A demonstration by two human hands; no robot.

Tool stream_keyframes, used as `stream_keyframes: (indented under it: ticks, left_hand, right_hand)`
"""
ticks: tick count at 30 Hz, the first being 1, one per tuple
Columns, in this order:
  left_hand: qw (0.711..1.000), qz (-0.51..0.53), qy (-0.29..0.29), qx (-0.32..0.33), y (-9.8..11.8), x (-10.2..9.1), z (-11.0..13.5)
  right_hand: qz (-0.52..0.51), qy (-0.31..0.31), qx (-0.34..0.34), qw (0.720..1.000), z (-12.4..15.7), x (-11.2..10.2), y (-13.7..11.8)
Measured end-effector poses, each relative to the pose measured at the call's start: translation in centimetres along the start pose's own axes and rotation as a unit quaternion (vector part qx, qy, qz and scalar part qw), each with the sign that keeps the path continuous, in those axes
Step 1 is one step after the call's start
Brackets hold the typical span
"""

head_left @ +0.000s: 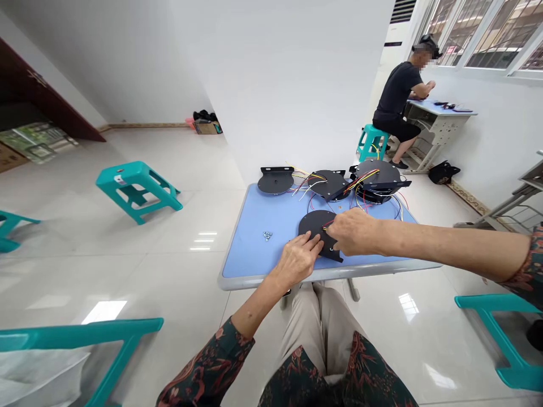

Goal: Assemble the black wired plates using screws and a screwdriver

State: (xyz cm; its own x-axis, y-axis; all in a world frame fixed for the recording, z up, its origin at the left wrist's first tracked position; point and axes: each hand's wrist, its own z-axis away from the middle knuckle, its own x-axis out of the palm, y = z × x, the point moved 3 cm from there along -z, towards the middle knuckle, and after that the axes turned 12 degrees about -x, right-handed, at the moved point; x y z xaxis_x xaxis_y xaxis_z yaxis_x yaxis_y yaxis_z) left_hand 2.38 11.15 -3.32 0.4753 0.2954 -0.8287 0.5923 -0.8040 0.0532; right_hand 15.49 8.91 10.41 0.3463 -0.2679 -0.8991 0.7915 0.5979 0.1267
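Observation:
A round black disc [313, 224] with a flat bracket edge lies near the front of the blue table. My left hand [299, 257] rests on its near left part, fingers stretched out over the surface. Over the disc's right side is my right hand [354, 232], its fingers curled closed; what they hold, if anything, is hidden. Red and yellow wires [327, 225] come out beside the right fingers. To the left of the disc sits a small pile of shiny screws [267, 236].
Along the table's [250, 257] back stand a black disc with bracket [275, 182], another wired disc [326, 183], and stacked wired discs [377, 172]. A wall [292, 85] rises behind. Green stools [136, 183] surround the table. Another person [396, 93] sits at a desk, back right.

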Motion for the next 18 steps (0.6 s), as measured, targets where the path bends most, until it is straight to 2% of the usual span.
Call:
stream_keyframes:
  ticks: [4,9,11,13,18]
  left_hand:
    - [1.000,-0.016,0.016,-0.009,0.3,-0.1,0.1]
    - [1.000,-0.004,0.020,-0.013,0.7,-0.4,-0.1]
    - [1.000,-0.001,0.029,-0.011,0.7,-0.4,-0.1]
    - [0.999,0.003,0.038,-0.001,0.7,-0.2,-0.1]
    - [0.998,0.005,0.064,0.021,0.6,0.3,0.0]
  right_hand:
    - [-0.136,0.063,0.120,0.981,0.8,0.6,1.1]
    - [-0.280,0.141,0.173,0.934,2.4,2.2,1.8]
    - [-0.278,0.165,0.168,0.931,2.7,2.5,1.6]
    - [-0.242,0.184,0.152,0.941,2.7,2.8,1.1]
    - [-0.183,0.219,0.062,0.956,1.9,3.6,0.5]
